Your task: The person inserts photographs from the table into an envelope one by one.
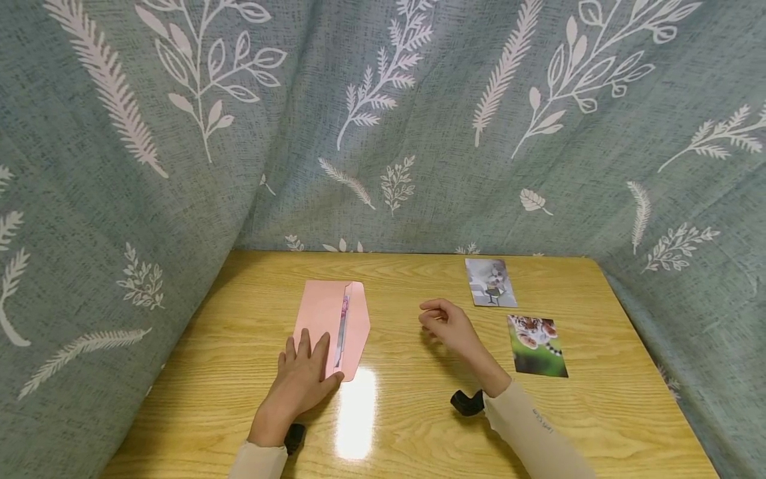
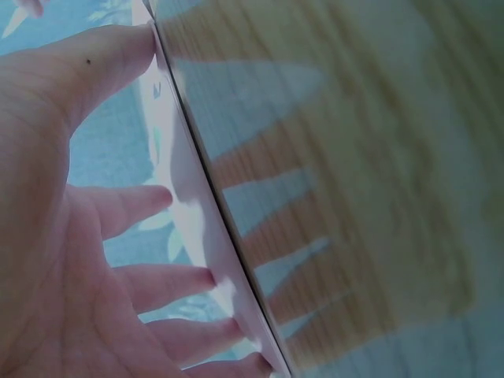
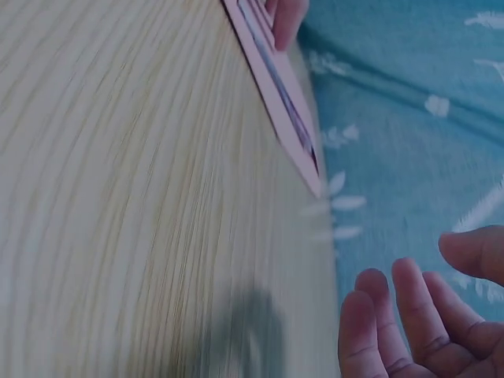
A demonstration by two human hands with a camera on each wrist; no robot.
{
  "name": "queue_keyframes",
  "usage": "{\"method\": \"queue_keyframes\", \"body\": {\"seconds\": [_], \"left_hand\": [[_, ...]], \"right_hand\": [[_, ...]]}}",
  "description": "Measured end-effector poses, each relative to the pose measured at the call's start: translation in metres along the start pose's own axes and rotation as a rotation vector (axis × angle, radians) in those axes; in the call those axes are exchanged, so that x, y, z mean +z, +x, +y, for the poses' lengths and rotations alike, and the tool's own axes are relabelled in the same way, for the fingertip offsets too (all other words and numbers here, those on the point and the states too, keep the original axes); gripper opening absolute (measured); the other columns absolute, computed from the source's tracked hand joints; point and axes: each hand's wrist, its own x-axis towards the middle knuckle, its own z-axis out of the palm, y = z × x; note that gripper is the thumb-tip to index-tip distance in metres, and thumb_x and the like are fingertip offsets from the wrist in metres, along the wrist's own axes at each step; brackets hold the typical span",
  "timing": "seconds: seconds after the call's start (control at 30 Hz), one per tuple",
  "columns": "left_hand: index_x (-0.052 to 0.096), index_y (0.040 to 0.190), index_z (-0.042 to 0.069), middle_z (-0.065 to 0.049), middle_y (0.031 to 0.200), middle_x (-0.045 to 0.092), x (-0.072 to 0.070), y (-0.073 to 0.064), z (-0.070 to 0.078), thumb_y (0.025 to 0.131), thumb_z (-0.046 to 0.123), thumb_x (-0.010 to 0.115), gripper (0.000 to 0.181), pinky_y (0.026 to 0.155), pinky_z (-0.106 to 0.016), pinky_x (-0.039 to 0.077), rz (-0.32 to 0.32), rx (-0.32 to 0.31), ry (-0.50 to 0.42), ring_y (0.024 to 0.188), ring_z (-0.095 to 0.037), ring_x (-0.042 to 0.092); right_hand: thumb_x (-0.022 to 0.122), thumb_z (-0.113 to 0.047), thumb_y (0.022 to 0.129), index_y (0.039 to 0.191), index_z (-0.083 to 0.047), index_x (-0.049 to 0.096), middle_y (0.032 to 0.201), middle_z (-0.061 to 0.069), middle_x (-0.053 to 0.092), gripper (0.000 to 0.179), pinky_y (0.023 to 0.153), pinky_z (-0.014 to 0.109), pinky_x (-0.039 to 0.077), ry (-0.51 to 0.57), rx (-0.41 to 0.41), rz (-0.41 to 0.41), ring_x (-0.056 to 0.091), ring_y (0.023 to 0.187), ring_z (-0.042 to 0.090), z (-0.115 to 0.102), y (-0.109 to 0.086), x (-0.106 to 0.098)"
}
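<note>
A pink envelope [image 1: 320,303] lies on the table with its pointed flap unfolded to the right. In its slit shows the edge of a colourful picture card [image 1: 342,332]. My left hand [image 1: 302,380] rests on the envelope's near part, fingers spread; in the left wrist view the fingertips touch the pink paper [image 2: 185,169]. To the right of the envelope, my right hand [image 1: 455,332] hovers over the table with its fingers loosely bent, holding nothing. The right wrist view shows its fingers [image 3: 362,335] apart from the envelope [image 3: 302,157].
Right of my right hand lies a tiger picture card [image 1: 538,349]. Behind it is a greyish picture card [image 1: 491,283] with a chair and flowers. A leaf-patterned green-blue cloth [image 1: 335,86] hangs around the back and sides of the wooden table [image 1: 407,426].
</note>
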Motion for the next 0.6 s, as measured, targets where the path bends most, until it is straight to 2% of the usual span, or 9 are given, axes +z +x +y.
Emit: {"method": "queue_keyframes", "body": {"seconds": [0.3,0.6], "left_hand": [[0.029,0.158,0.007,-0.038,0.157,0.011,0.0,0.0,0.0,0.095,0.044,0.068,0.083,0.107,-0.075,0.013,0.0,-0.002,0.005,0.14,-0.062,0.005],[0.03,0.158,0.006,-0.039,0.157,0.012,0.0,0.001,0.001,0.094,0.044,0.068,0.083,0.107,-0.075,0.014,-0.001,-0.004,0.009,0.14,-0.063,0.006]], "right_hand": [[0.064,-0.012,0.1,0.128,0.01,0.056,0.109,0.02,0.065,0.036,0.079,0.048,0.055,-0.055,-0.047,0.097,0.063,0.094,0.044,0.012,-0.023,-0.046],[0.063,-0.017,0.101,0.13,0.009,0.055,0.112,0.022,0.063,0.039,0.079,0.039,0.057,-0.124,0.008,0.195,0.065,0.094,0.035,0.022,-0.04,-0.091]]}}
